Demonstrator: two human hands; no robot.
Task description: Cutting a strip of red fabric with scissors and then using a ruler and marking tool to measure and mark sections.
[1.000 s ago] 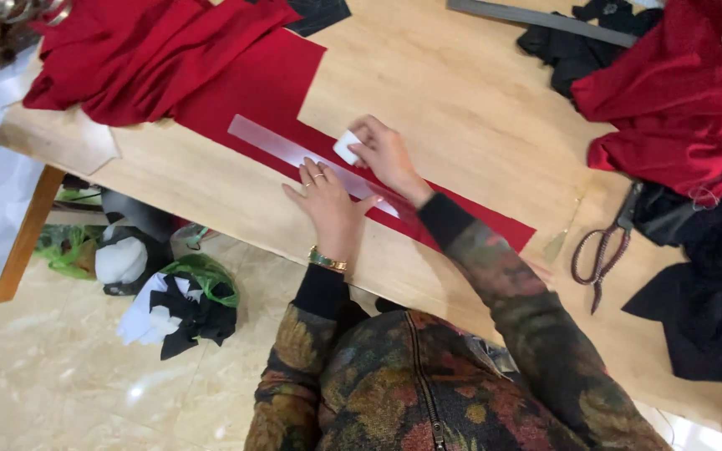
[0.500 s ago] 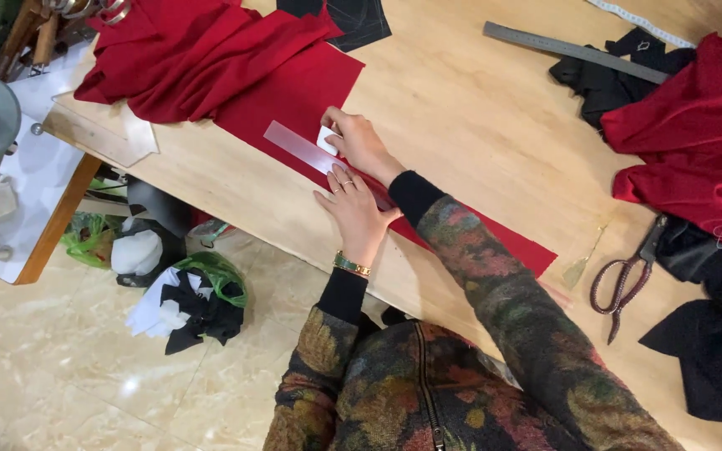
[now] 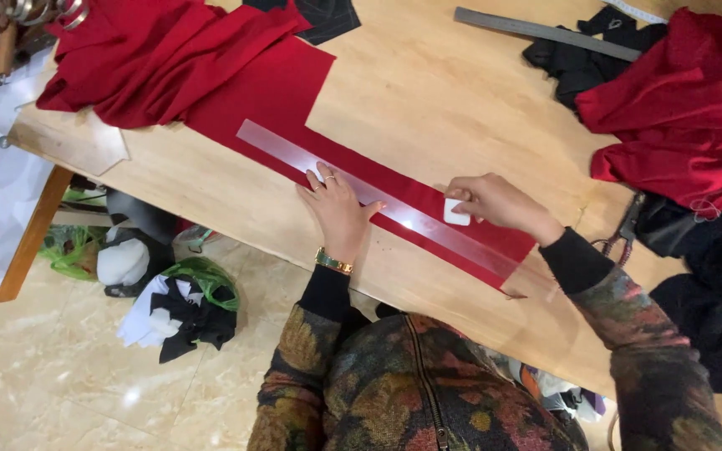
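Red cloth [image 3: 294, 79] along our table's [image 3: 428, 108] near edge, scissors [image 3: 624, 230] at right; left hand [image 3: 338, 209] flat, open on clear ruler [image 3: 286, 150]; right hand [image 3: 495, 200] pinching white chalk [image 3: 456, 212].

The left hand [image 3: 338, 209] lies flat, fingers spread, pressing on a long clear ruler [image 3: 378, 199]. The ruler rests lengthwise on a strip of red fabric [image 3: 294, 92] spread along the near edge of the wooden table [image 3: 428, 92]. The right hand [image 3: 495, 202] pinches a small white block of chalk [image 3: 456, 211] against the ruler's far edge, touching the fabric. A bunched red cloth [image 3: 144, 50] sits at the table's left end. A grey metal ruler [image 3: 536, 30], dark scissors [image 3: 626, 230] (partly hidden) and a second red heap [image 3: 678, 117] lie on the right. Fabric scraps [image 3: 179, 311] lie on the tiled floor [image 3: 60, 376].
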